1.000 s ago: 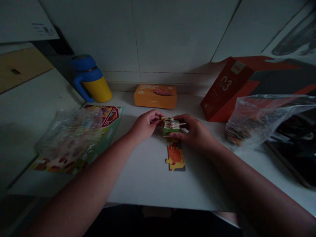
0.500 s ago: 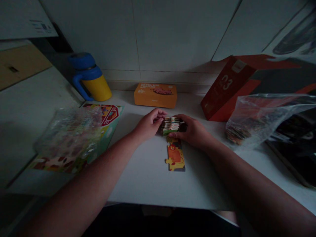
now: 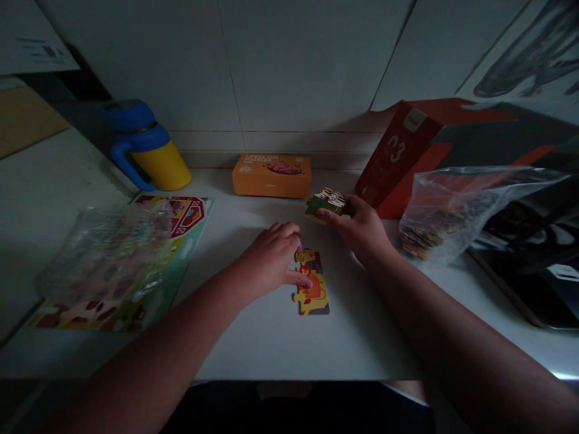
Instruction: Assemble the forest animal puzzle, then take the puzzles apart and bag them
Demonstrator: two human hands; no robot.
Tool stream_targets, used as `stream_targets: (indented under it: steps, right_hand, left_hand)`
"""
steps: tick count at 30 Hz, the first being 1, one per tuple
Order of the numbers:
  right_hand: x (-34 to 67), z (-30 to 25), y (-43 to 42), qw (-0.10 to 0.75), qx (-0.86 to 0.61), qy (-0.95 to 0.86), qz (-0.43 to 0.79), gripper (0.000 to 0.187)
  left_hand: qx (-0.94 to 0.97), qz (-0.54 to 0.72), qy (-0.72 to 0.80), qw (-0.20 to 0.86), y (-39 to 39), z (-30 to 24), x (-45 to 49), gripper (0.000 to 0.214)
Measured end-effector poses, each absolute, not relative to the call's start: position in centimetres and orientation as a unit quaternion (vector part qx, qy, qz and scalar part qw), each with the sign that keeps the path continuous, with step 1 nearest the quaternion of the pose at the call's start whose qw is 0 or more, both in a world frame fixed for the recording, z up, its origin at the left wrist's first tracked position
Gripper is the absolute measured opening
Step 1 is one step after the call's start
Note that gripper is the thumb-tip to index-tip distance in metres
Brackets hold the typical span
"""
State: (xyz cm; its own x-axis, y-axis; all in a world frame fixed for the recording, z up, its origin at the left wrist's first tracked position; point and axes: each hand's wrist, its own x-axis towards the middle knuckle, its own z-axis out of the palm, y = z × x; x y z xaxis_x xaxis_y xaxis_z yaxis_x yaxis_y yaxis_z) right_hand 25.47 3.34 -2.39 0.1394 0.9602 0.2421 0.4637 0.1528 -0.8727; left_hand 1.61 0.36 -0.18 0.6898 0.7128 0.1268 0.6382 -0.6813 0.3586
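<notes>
My right hand grips a small stack of jigsaw puzzle pieces between thumb and fingers, holding it near the red box. My left hand rests on the white table with nothing in it, its fingertips at the edge of a partly joined jigsaw puzzle. That puzzle lies flat and shows an orange lion on a yellow piece. My left thumb overlaps its upper part, so some of it is hidden.
An orange puzzle box and a blue-and-yellow sippy cup stand at the back. A red box is back right, beside a clear bag of puzzle pieces. A clear bag lies on a farm-picture puzzle card.
My left hand has let go of the stack and dropped toward me onto the joined puzzle. My right hand has carried the stack farther back and slightly up. The view has turned slightly right.
</notes>
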Motion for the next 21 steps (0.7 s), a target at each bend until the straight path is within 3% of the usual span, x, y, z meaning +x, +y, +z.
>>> stream_targets:
  steps: [7,16,21]
  right_hand:
    - [24.9,-2.2,3.1,0.489,-0.579,-0.584,0.29,0.065]
    - [24.9,-1.4,2.9,0.536,-0.556,-0.558,0.304,0.062]
    - [24.9,-1.6,3.0,0.558,-0.532,-0.547,0.326,0.062]
  left_hand:
    - [0.876,0.139,0.407,0.218,-0.1,0.2,1.9,0.059]
    - [0.819,0.226,0.342,0.402,0.4,0.2,1.6,0.023]
    - [0.81,0.317,0.376,0.32,2.3,0.0,0.5,0.033]
